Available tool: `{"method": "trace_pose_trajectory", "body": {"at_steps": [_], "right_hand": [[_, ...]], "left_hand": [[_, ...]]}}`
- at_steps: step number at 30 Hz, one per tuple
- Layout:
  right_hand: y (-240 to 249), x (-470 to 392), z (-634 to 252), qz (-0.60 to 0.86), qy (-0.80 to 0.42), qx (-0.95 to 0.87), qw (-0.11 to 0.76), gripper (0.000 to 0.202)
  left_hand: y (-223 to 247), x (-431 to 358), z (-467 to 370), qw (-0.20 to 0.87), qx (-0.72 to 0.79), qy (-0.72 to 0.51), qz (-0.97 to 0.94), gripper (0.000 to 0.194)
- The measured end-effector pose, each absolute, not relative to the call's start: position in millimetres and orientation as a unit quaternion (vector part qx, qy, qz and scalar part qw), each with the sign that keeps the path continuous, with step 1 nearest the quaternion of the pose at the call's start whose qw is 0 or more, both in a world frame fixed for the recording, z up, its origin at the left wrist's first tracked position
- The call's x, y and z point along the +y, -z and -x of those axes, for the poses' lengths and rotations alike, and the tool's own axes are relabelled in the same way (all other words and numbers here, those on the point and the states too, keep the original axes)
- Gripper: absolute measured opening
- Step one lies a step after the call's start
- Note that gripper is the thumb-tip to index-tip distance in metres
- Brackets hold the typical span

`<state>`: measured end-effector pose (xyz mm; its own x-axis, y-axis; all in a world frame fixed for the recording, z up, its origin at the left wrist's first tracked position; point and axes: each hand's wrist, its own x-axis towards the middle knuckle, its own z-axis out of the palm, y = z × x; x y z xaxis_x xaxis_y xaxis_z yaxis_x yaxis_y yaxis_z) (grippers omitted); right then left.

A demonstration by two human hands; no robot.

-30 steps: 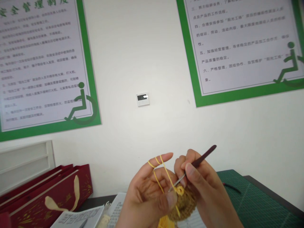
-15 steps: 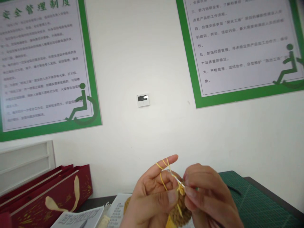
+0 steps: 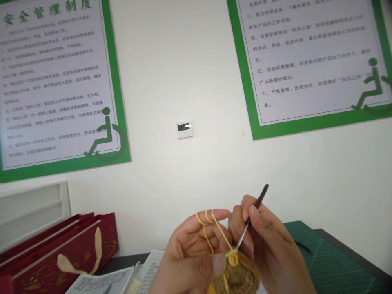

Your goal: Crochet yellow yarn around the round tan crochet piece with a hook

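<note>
My left hand (image 3: 192, 249) pinches a brown crocheted piece (image 3: 241, 275) between thumb and fingers, low in the head view. Yellow yarn (image 3: 222, 230) winds around its raised index finger and runs down to a small yellow stitched knob (image 3: 233, 258) at the top of the piece. In my right hand (image 3: 269, 241) is a crochet hook (image 3: 260, 200) with a dark handle, tilted with the handle end up and right. Its metal tip meets the yellow stitches; the very tip is hidden in them.
A green cutting mat (image 3: 333, 257) lies on the dark table at right, with a dark cord-like thing (image 3: 302, 246) on it. Dark red gift bags (image 3: 67, 253) and printed papers (image 3: 101, 279) are at left. Behind is a white wall with green-framed posters (image 3: 118, 134).
My right hand has swung the hook from lying low, pointing up-left, to steep with its handle raised and tip down at the stitches. More of the brown piece shows.
</note>
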<state>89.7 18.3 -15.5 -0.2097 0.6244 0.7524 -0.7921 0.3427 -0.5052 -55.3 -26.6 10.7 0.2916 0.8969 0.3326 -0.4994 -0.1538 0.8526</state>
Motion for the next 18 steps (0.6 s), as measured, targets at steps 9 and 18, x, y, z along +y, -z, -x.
{"method": "trace_pose_trajectory", "body": {"at_steps": [9, 18], "right_hand": [[14.3, 22.7, -94.8, -0.026, -0.117, -0.680, 0.723, 0.013], [24.3, 25.3, -96.3, -0.001, 0.194, -0.639, 0.745, 0.046]], "left_hand": [[-11.1, -29.9, 49.8, 0.536, 0.214, -0.631, -0.518, 0.049], [-12.0, -29.9, 46.4, 0.531, 0.211, -0.637, -0.517, 0.049]]}}
